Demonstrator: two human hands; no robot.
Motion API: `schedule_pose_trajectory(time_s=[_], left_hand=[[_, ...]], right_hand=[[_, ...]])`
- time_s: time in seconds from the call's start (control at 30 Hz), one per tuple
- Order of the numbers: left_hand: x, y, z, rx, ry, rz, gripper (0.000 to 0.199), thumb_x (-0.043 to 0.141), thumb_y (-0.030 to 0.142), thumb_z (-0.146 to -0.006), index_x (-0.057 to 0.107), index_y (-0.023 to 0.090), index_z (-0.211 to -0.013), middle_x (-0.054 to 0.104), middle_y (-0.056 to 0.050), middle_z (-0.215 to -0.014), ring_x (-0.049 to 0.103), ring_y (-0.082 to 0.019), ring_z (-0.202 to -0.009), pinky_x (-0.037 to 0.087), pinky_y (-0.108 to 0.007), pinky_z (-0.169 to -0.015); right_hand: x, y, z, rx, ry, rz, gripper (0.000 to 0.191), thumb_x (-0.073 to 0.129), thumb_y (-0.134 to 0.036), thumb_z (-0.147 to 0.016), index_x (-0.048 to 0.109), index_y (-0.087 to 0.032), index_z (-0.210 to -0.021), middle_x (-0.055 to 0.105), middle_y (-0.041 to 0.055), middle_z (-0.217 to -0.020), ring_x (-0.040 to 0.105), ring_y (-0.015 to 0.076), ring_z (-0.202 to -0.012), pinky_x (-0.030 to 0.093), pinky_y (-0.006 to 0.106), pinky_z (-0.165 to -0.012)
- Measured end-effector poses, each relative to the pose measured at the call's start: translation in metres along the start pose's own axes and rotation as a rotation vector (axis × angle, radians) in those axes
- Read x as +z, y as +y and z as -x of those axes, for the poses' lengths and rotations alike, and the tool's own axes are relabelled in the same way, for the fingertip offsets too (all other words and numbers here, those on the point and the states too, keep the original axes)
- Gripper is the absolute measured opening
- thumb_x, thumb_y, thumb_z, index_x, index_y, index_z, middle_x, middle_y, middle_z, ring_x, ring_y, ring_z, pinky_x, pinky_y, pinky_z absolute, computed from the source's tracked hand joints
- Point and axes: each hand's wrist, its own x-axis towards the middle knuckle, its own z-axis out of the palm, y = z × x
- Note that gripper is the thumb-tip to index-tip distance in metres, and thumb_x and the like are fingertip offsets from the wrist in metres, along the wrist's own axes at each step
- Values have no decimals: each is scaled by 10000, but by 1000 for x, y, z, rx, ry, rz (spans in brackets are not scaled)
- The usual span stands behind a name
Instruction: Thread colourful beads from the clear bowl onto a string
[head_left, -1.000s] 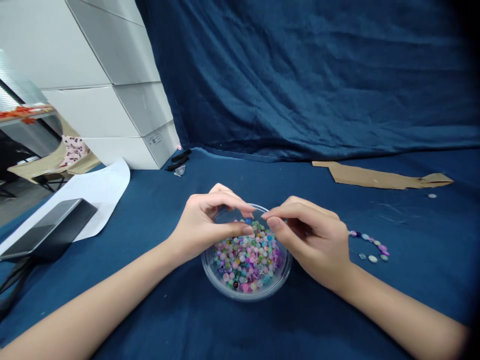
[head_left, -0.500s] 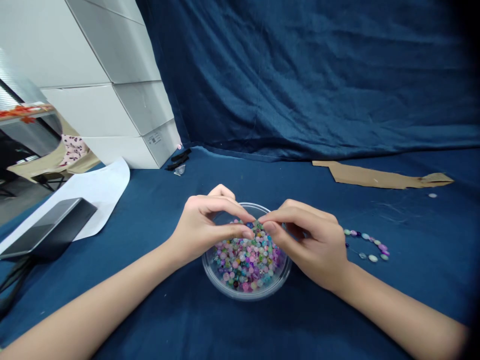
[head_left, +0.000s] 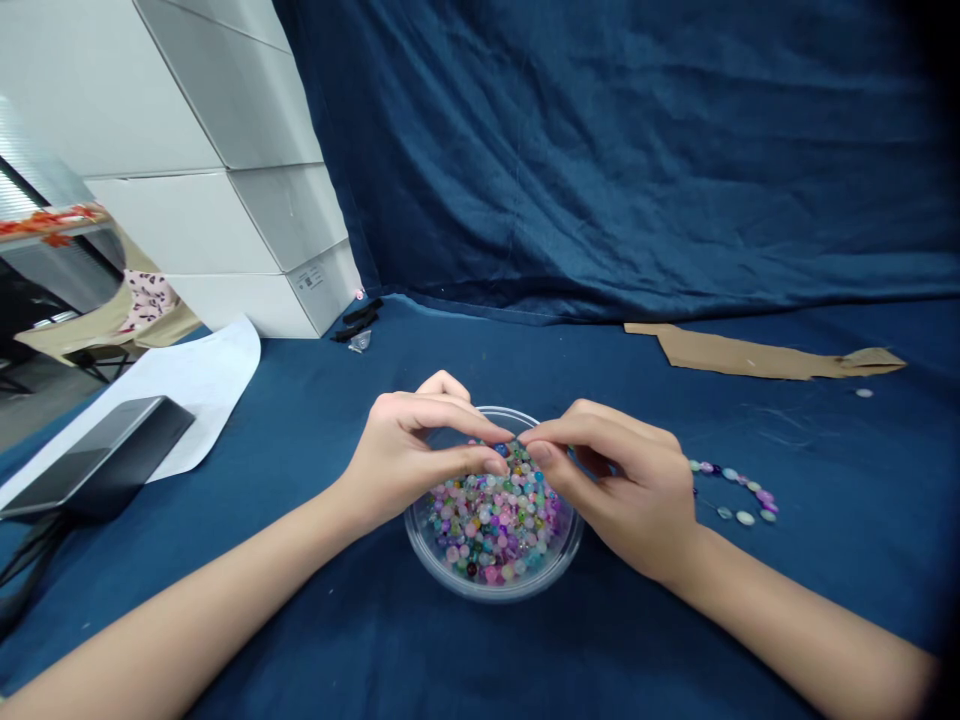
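A clear glass bowl (head_left: 495,590) sits on the dark blue cloth, heaped with small round beads (head_left: 491,520) in pink, purple, teal and green. My left hand (head_left: 420,450) and my right hand (head_left: 615,480) curve over the bowl's far rim. Their fingertips nearly meet above the beads. Whether the fingers pinch something thin or small is hidden. A short curved row of strung beads (head_left: 739,492) lies on the cloth to the right of my right hand.
A dark flat slab (head_left: 97,455) rests on white paper (head_left: 210,390) at the left, with a cable below it. A brown paper strip (head_left: 750,358) lies at the far right. White boxes (head_left: 247,220) and a blue cloth backdrop (head_left: 600,150) stand behind.
My right hand has moved left toward my left hand, and the fingertips now almost touch. The bowl and the strung beads stay in place.
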Motion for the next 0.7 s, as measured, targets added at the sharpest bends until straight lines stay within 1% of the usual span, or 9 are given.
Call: schedule_pose_trajectory(time_s=[0.13,0.33,0.57,0.7], left_hand=[[0,0,0,-10,6,2,228,944,241,-733,861,274,-943,784,-54,-739,571,-215,-767,480,-366,-713],[0,0,0,3,2,26,233,941,234,-737,861,271,-953,774,-53,-733,537,-207,-768,464,-354,-698],[0,1,-1,-1,-11,12,213,932,257,-754,861,267,-955,775,-55,-715,528,-210,-759,464,-358,-693],[-1,1,-1,2,-14,12,205,930,261,-758,862,268,-951,783,-56,-726,530,-215,-761,466,-363,-701]], right_hand=[[0,0,0,-2,-3,0,97,692,-138,-968,769,-194,-946,656,-8,-677,545,129,-578,426,280,-555],[-1,1,-1,-13,-25,6,99,691,-126,-963,772,-174,-933,661,-1,-694,542,111,-573,411,266,-543],[-3,-2,-2,-15,7,45,117,674,-150,-976,764,-201,-919,636,-10,-660,521,126,-557,392,286,-531],[-3,-2,-2,-15,1,47,109,677,-163,-980,764,-211,-935,632,-13,-655,521,130,-555,397,289,-534]])
